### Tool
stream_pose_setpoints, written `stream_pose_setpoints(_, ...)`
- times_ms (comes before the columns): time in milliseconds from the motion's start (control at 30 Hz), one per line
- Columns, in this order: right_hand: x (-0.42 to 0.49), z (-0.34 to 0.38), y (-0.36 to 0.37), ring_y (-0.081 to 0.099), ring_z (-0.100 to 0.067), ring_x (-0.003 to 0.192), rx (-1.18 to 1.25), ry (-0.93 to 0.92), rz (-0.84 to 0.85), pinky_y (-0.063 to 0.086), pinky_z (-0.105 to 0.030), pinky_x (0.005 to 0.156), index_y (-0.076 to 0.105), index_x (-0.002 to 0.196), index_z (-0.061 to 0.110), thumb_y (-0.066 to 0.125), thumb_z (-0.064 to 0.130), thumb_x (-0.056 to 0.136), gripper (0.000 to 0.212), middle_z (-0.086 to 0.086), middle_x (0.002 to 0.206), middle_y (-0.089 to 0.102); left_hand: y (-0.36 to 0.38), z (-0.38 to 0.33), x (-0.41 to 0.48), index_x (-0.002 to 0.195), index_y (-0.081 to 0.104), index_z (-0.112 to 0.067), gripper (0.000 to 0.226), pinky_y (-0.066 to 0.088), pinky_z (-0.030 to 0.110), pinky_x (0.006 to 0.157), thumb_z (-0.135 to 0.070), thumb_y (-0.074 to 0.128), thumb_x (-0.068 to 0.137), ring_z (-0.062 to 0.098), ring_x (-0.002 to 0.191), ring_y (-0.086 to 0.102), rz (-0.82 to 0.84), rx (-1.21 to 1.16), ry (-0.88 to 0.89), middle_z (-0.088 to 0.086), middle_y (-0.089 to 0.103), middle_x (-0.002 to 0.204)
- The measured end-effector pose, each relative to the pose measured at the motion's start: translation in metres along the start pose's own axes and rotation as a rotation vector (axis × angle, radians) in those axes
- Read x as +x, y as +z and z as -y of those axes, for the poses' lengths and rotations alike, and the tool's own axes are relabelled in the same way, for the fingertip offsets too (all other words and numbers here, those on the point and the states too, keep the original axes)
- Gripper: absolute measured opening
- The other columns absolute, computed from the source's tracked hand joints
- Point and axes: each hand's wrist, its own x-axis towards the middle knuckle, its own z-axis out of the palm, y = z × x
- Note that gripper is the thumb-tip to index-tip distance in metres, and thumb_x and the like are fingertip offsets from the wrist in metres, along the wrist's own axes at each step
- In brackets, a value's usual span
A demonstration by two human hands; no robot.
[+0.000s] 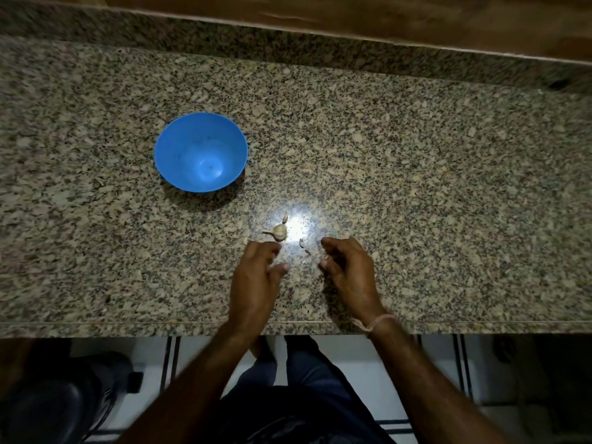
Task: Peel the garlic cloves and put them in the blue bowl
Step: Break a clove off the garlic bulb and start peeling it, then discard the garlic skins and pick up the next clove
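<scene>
A blue bowl (201, 151) stands on the granite counter (416, 187), left of centre, and looks empty inside. A small garlic bulb (278, 232) lies near the counter's middle, with a loose clove (285, 216) just beyond it. Bits of papery skin (304, 246) lie between my hands. My left hand (258, 274) hovers just in front of the bulb, fingers curled and apart, holding nothing I can see. My right hand (347, 267) is to the right, fingers curled inward; whether a clove sits in them is hidden.
A raised granite ledge and wooden wall (320, 14) run along the back. The counter's front edge (192, 328) is close to my wrists. Below it are a tiled floor and a dark object (57, 398) at lower left.
</scene>
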Motion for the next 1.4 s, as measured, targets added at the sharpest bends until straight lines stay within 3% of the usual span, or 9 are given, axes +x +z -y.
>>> stream_pose_setpoints(67,-0.003,0.000,0.003,0.064,0.001,0.102,-0.034,-0.025,-0.003,0.051,-0.007,0.085,0.070,0.129,0.007,0.074,-0.007,0.090,0.041,-0.003,0.116,0.063,0.016,-0.009,0.010,0.126,0.066,-0.015,0.033,0.057,0.037,0.083,-0.014,0.074,0.094,0.021,0.107,0.063,0.052,0.049,0.079,0.001,0.058,0.122)
stream_pose_setpoints(167,-0.003,0.000,0.010,0.065,-0.012,0.102,-0.111,-0.066,-0.008,0.056,-0.024,0.091,0.070,0.128,0.011,0.082,0.008,0.088,0.042,0.000,0.113,0.062,0.029,-0.020,0.023,0.124,0.067,-0.018,0.037,0.052,0.037,0.069,-0.015,0.079,0.089,0.022,0.105,0.058,0.052,0.251,0.169,0.000,0.058,0.116)
stream_pose_setpoints(300,0.005,0.002,0.021,0.058,-0.019,0.098,-0.260,-0.179,-0.033,0.048,-0.033,0.077,0.071,0.114,0.018,0.076,0.033,0.092,0.027,0.004,0.104,0.058,0.028,-0.016,0.027,0.116,0.070,-0.023,0.039,0.048,0.037,0.067,-0.019,0.086,0.081,0.026,0.105,0.055,-0.044,0.410,0.116,0.001,0.060,0.116)
stream_pose_setpoints(400,0.008,0.000,0.019,0.055,-0.017,0.094,-0.277,-0.276,-0.034,0.047,-0.036,0.073,0.071,0.100,0.020,0.069,0.026,0.098,0.007,0.006,0.098,0.056,0.029,-0.018,0.025,0.115,0.071,-0.022,0.040,0.047,0.037,0.067,-0.020,0.087,0.078,0.028,0.103,0.054,-0.077,0.479,0.103,0.003,0.060,0.115)
stream_pose_setpoints(600,0.019,-0.016,-0.003,0.055,-0.017,0.083,-0.224,-0.315,0.039,0.049,-0.042,0.068,0.066,0.088,0.017,0.065,0.018,0.100,0.012,0.003,0.090,0.054,0.048,-0.033,0.024,0.118,0.072,-0.022,0.035,0.050,0.041,0.075,-0.022,0.082,0.085,0.024,0.104,0.053,-0.071,0.483,0.050,-0.001,0.065,0.111)
stream_pose_setpoints(833,0.025,-0.033,-0.037,0.061,-0.009,0.084,-0.060,-0.233,0.111,0.051,-0.037,0.076,0.070,0.084,0.018,0.071,0.013,0.097,0.013,0.004,0.086,0.063,0.062,-0.046,0.022,0.094,0.068,-0.015,0.010,0.050,0.039,0.064,-0.007,0.073,0.090,0.024,0.086,0.059,-0.130,0.330,-0.043,0.002,0.062,0.089)
stream_pose_setpoints(1067,0.036,-0.022,-0.036,0.071,-0.014,0.078,0.115,-0.014,0.200,0.059,-0.032,0.073,0.073,0.085,0.017,0.075,0.013,0.093,0.009,0.001,0.080,0.075,0.067,-0.046,0.010,0.082,0.061,-0.017,0.018,0.040,0.033,0.062,-0.002,0.066,0.091,0.020,0.077,0.053,-0.163,0.241,-0.150,0.000,0.057,0.087)
stream_pose_setpoints(1233,0.033,0.000,-0.007,0.065,-0.029,0.072,0.462,0.244,0.372,0.059,-0.045,0.072,0.072,0.092,-0.003,0.073,0.004,0.095,0.008,-0.031,0.085,0.071,0.043,-0.051,-0.019,0.079,0.060,-0.025,0.025,0.047,0.026,0.059,-0.009,0.061,0.097,0.007,0.070,0.060,-0.321,-0.074,-0.320,-0.008,0.064,0.075)
stream_pose_setpoints(1400,0.004,0.047,0.041,0.065,-0.029,0.073,0.542,0.302,0.523,0.058,-0.046,0.075,0.071,0.090,0.000,0.074,0.005,0.095,0.007,-0.022,0.075,0.067,-0.002,-0.024,-0.046,0.083,0.068,-0.021,0.017,0.048,0.018,0.062,-0.009,0.069,0.095,0.001,0.069,0.062,-0.514,-0.274,-0.482,-0.010,0.068,0.075)
